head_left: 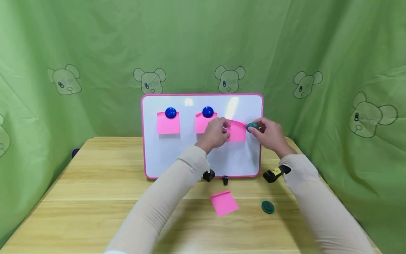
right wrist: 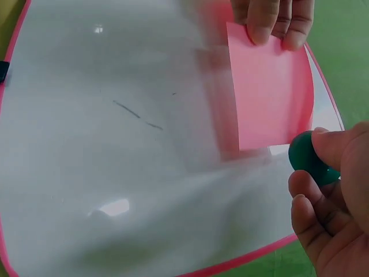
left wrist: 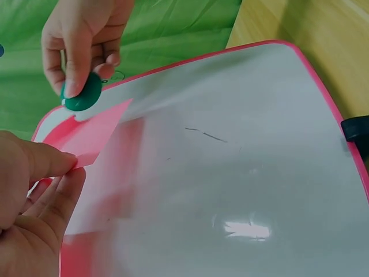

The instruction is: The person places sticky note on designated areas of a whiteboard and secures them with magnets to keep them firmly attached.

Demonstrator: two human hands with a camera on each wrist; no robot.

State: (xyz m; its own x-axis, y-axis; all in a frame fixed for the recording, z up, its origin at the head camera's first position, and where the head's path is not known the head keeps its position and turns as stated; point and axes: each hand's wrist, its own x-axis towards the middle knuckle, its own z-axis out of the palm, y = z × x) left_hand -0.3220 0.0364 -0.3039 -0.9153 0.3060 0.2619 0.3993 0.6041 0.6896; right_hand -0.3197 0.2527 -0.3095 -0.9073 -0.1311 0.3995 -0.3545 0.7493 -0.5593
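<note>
A whiteboard point(head_left: 177, 155) with a pink frame stands upright on the table. My left hand point(head_left: 216, 133) pinches a pink sticky note point(head_left: 237, 132) by its left edge, holding it in front of the board's right half. Between thumb and fingers, my right hand point(head_left: 270, 134) holds a round green magnet point(head_left: 252, 127) close beside the note's right edge. In the right wrist view the green magnet point(right wrist: 309, 154) sits at a corner of the note point(right wrist: 271, 92). Two blue magnets, one left point(head_left: 170, 113) and one nearer the middle point(head_left: 207, 112), overlap the tops of two other pink notes on the board.
On the table in front of the board lie a loose pink note point(head_left: 224, 203) and a second green magnet point(head_left: 268, 207). A black clip-like foot point(head_left: 225, 180) shows at the board's lower edge. Green curtains point(head_left: 203, 42) surround the wooden table point(head_left: 104, 190).
</note>
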